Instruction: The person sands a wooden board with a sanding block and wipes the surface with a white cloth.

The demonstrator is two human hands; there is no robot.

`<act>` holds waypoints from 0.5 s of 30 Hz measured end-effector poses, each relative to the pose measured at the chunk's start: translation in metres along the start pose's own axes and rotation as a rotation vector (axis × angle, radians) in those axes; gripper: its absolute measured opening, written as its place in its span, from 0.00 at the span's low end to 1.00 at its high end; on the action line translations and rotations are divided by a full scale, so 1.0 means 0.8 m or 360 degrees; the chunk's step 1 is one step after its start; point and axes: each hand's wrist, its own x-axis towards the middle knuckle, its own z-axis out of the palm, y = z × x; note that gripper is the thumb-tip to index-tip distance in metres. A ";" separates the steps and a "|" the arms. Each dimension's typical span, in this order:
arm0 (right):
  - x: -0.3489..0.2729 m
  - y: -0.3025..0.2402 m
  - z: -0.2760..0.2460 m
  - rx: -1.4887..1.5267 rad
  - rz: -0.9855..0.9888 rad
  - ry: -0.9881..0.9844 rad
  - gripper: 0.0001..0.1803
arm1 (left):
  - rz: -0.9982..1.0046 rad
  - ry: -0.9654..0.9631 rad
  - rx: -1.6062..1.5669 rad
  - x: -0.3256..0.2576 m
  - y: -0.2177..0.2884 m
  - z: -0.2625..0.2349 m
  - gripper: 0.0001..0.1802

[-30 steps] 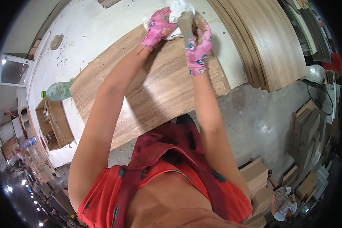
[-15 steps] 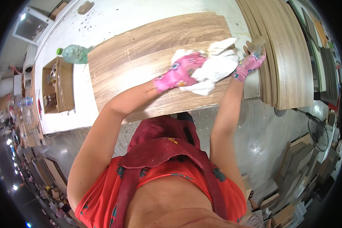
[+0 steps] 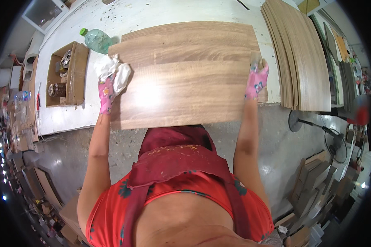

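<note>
The board [image 3: 185, 74] shows a wood grain with a smooth, slightly glossy face that throws back a bright patch of light. The rag [image 3: 113, 72] is crumpled white cloth. Both gloves [image 3: 256, 80] are pink patterned fabric. The bottle [image 3: 95, 40] is clear green plastic. The bench [image 3: 70, 115] is matt white, scuffed.

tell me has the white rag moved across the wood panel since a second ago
Yes. The white rag in the left hand went from the wood panel's far right corner to its left edge, near the green bottle.

White workbench [image 3: 152, 14] carries wood-grain panel [image 3: 185, 74], stacked boards [image 3: 301, 57], green bottle [image 3: 95, 40], cardboard tray [image 3: 76, 74].
</note>
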 end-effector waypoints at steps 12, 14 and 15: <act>-0.143 0.041 -0.120 0.1103 0.0594 0.0079 0.22 | -0.0200 0.0151 -0.0523 0.012 -0.114 -0.072 0.20; -0.131 0.033 -0.129 0.1189 0.0646 0.0181 0.22 | -0.0280 0.0251 -0.0714 0.016 -0.097 -0.077 0.21; -0.125 0.032 -0.138 0.1206 0.0679 0.0237 0.22 | -0.0362 0.0271 -0.0845 0.004 -0.051 -0.075 0.21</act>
